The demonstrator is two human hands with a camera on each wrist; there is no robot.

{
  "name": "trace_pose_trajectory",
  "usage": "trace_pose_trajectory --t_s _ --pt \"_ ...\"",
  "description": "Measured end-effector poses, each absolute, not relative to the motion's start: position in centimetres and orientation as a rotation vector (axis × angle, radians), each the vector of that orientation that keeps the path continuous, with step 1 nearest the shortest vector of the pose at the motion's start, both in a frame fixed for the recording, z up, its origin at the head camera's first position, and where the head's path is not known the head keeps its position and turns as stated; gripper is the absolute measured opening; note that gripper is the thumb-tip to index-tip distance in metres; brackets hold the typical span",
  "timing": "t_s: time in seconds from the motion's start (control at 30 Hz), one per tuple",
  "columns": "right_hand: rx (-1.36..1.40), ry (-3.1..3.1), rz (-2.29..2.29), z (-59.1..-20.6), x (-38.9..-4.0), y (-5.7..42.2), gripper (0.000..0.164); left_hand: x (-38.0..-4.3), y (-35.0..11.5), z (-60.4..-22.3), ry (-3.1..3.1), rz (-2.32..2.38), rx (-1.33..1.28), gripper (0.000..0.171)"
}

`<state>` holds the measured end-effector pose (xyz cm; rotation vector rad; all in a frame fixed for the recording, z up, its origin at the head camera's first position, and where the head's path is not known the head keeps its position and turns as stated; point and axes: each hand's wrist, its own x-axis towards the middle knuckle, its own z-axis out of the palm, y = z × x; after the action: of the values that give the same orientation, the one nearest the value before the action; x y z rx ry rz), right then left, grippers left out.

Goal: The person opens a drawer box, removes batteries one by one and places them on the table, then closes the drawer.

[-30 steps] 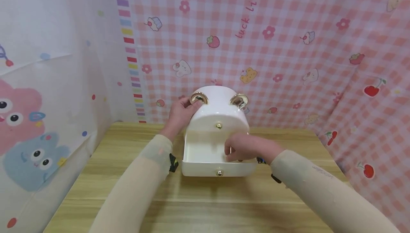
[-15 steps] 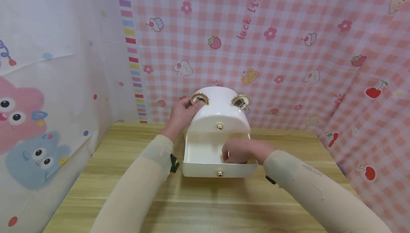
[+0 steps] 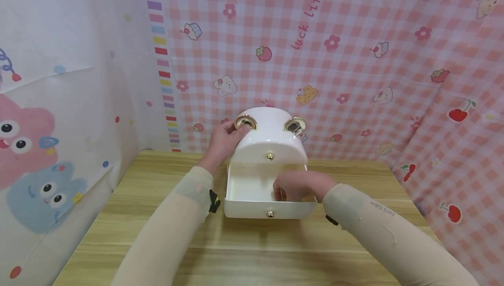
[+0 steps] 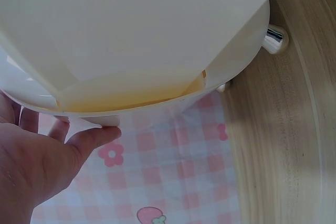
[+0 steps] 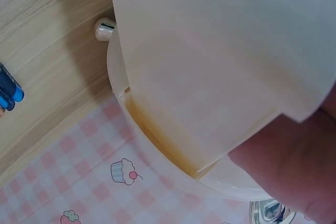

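A white drawer organizer [image 3: 271, 135] with two gold-rimmed ears and gold knobs stands on the table. Its lower drawer [image 3: 248, 210] is pulled out. My left hand [image 3: 224, 141] grips the organizer at its left ear [image 3: 246, 122], thumb at the ear's front. From below, the left wrist view shows this hand [image 4: 42, 161] against the body's edge. My right hand [image 3: 295, 185] reaches down into the drawer's right half, fingers bent. The drawer front hides its fingertips, and I cannot tell whether they hold anything. In the right wrist view, part of the hand [image 5: 294, 161] shows beside the drawer [image 5: 210, 51].
Small blue cylindrical things [image 5: 9, 90] lie on the wooden table [image 3: 236, 251], to the organizer's right. A pink checked cloth [image 3: 338, 71] hangs close behind the organizer, and a white printed cloth [image 3: 78, 115] hangs at the left. Short gold feet [image 4: 275, 39] stick out from the organizer.
My right hand has moved slightly left and lower into the drawer, its fingertips passing behind the drawer front. My left hand stays at the ear.
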<state>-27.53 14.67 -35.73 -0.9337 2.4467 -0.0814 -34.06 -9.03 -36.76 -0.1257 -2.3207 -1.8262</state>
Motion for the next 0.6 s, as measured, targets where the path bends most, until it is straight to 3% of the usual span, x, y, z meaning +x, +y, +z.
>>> trace_pose_trajectory --t_s 0.2,0.6 --pt "-0.926 2.437 -0.095 -35.8 -27.37 14.5 0.022 -34.09 -8.99 -36.91 -2.312 -1.837 -0.121 0.039" --pt "-0.996 2.224 -0.223 -35.65 -27.67 15.03 0.037 -34.25 -9.02 -36.98 -2.31 -1.845 -0.124 0.039"
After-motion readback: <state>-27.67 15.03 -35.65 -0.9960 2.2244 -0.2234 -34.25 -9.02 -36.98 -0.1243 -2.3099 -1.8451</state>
